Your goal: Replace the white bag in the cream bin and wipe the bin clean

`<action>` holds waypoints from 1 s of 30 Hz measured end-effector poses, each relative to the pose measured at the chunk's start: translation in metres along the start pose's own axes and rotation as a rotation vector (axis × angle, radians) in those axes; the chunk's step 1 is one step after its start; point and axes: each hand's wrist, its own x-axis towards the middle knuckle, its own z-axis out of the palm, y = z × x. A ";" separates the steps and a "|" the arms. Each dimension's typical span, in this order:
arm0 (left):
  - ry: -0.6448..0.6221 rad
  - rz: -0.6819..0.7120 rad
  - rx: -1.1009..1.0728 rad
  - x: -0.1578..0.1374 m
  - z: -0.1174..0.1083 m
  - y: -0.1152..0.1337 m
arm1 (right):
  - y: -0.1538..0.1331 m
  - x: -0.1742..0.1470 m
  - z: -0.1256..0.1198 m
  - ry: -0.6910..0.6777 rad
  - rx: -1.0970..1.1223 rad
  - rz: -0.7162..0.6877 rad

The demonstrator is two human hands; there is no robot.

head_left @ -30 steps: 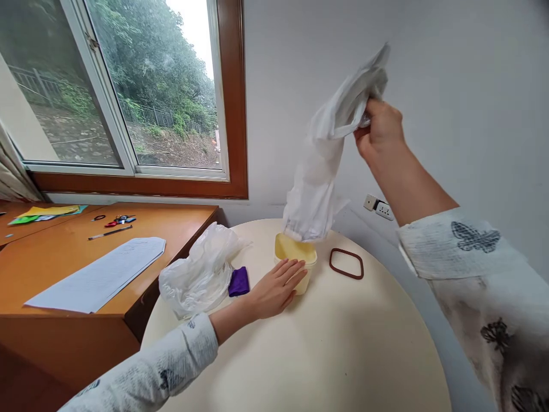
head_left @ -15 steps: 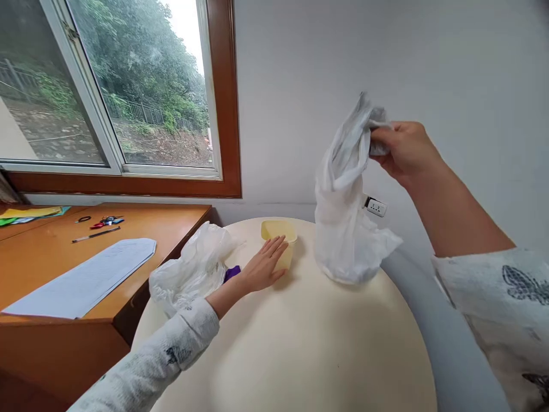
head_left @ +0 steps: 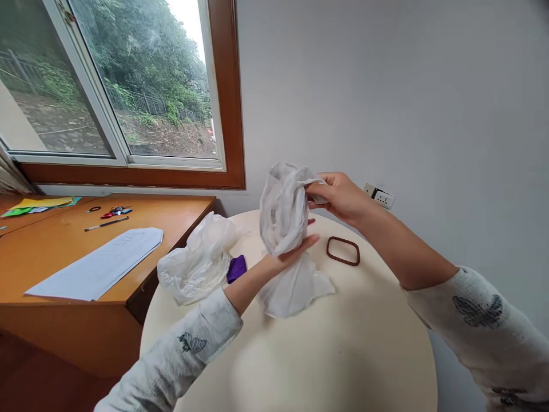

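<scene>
A white plastic bag [head_left: 283, 212] hangs bunched above the round table, its lower end spreading near the tabletop. My right hand [head_left: 334, 194] pinches the gathered plastic at the bag's upper right side. Around the bag's middle is my left hand [head_left: 289, 257], its fingertips showing at the right edge and the other fingers partly covered by plastic. A brown rectangular ring [head_left: 343, 251] lies on the table right of the bag. To the left lie a small purple folded item [head_left: 237, 269] and another crumpled white plastic bag [head_left: 197, 260]. The yellow container is hidden from view.
The cream round table [head_left: 343, 355] stands against the wall beside an orange-brown desk [head_left: 180, 214]. On the desk are paper sheets [head_left: 103, 263], a pen [head_left: 106, 224] and small red and blue items [head_left: 115, 212]. A socket [head_left: 383, 198] is on the wall behind.
My right hand brought the bag left and lower. My left hand went from the yellow container to the bag. The brown ring and more of the purple item show; the container is out of sight.
</scene>
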 end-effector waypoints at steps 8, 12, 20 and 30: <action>-0.092 -0.348 -0.227 0.003 -0.022 -0.004 | 0.047 0.007 -0.040 0.327 0.072 0.139; -0.149 -0.441 -0.158 0.001 -0.031 0.001 | 0.054 0.003 -0.052 0.627 -0.076 -0.004; -0.376 -0.389 0.122 -0.006 -0.035 0.017 | 0.007 -0.041 0.011 -0.299 -0.890 -0.443; -0.558 -0.393 0.192 -0.011 -0.042 0.014 | 0.060 -0.039 0.011 -0.502 -1.145 -0.238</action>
